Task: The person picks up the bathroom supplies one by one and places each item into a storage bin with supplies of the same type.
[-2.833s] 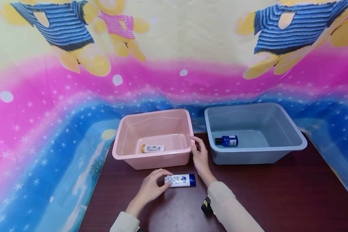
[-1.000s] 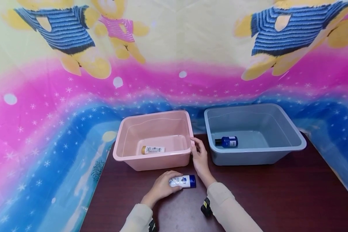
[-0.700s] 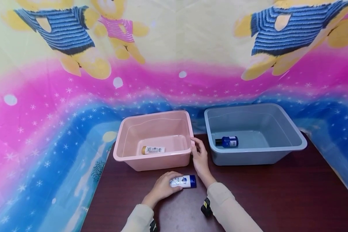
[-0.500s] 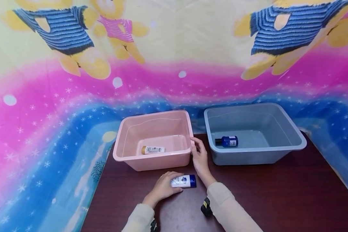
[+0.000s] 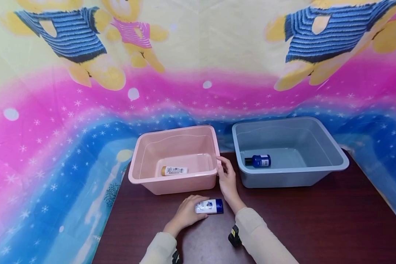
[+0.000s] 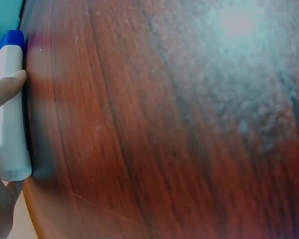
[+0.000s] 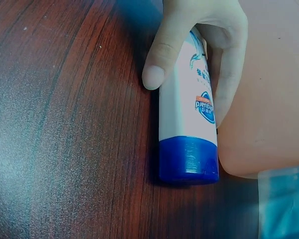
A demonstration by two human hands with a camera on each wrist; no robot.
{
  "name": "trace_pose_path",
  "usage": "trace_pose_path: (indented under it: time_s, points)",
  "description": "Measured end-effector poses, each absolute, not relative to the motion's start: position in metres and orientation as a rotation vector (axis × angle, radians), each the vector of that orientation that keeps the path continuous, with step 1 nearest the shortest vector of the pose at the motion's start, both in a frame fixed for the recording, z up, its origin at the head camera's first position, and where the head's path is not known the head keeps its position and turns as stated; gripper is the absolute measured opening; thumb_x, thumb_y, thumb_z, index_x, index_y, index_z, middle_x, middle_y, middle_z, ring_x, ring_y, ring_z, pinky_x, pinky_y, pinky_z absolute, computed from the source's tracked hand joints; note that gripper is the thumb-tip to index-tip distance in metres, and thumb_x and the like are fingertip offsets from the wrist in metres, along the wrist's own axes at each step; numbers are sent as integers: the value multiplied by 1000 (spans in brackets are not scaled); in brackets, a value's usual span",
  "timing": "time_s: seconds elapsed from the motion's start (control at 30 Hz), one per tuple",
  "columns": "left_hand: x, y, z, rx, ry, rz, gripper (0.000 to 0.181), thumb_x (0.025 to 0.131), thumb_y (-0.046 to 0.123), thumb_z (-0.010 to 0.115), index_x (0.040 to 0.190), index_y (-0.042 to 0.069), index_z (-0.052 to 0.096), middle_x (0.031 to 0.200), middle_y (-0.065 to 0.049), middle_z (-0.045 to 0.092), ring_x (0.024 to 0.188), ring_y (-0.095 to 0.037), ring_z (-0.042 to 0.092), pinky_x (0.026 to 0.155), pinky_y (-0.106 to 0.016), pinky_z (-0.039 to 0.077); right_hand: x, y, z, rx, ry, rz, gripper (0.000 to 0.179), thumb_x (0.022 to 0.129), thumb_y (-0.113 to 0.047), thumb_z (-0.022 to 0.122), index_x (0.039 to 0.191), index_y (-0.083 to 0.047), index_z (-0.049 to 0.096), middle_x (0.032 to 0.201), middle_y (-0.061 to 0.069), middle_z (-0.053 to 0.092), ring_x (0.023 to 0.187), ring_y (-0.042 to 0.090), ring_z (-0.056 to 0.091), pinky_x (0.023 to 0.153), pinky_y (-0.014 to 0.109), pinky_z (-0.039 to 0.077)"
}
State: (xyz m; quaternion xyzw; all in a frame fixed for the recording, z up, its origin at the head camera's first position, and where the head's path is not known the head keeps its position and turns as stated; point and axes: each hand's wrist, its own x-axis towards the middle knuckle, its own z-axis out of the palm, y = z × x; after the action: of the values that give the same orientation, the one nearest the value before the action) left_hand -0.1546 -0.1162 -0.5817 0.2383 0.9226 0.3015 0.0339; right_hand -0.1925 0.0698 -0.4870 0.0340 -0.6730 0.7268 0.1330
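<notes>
Both arms wear long cream sleeves (image 5: pixel 257 234). A small black device with a yellow mark (image 5: pixel 234 235) sits at the right wrist

Left hand (image 5: pixel 187 213) is wrapped over a white tube (image 5: pixel 209 206) with a blue cap, lying flat on the dark wood bench (image 5: pixel 316 227) near 6 o'clock. Right hand (image 5: pixel 227 181) sits at about 1 o'clock from the tube, fingers resting on the corner of the pink tub (image 5: pixel 151 185). Inside that tub there's a small bottle (image 5: pixel 174 171) on its side. Over at 3 o'clock, the grey tub (image 5: pixel 333 168) has a blue bottle (image 5: pixel 259 160) lying in it. Teddy-bear cloth (image 5: pixel 52 121) hangs behind everything.
</notes>
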Motion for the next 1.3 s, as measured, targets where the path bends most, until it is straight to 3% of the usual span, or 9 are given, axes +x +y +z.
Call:
trace_pose_path:
  time_s: [0.6,0.97,1.3]
  points:
    - [-149,-116,-580,721,2865,946,56,74,24,89,126,18,69,120,6,67,112,-14,57,97,-39,45,-193,71,-488,95,-1949,2120,32,103,-6,50,134,4,53,136,23,53,120,40,48,89,17,44]
    - [-139,-126,-571,737,2932,936,61,72,26,89,128,20,67,120,10,66,111,-12,58,94,-38,48,-194,69,-490,100,-1924,2094,31,102,-6,52,131,4,55,133,22,56,111,18,51,88,21,44]
    - [-131,-132,-558,706,3007,898,60,72,30,89,128,21,67,119,12,66,108,-10,59,90,-37,50,-193,68,-491,118,-1902,2089,30,102,-5,52,130,6,56,132,22,56,111,15,50,88,18,45]
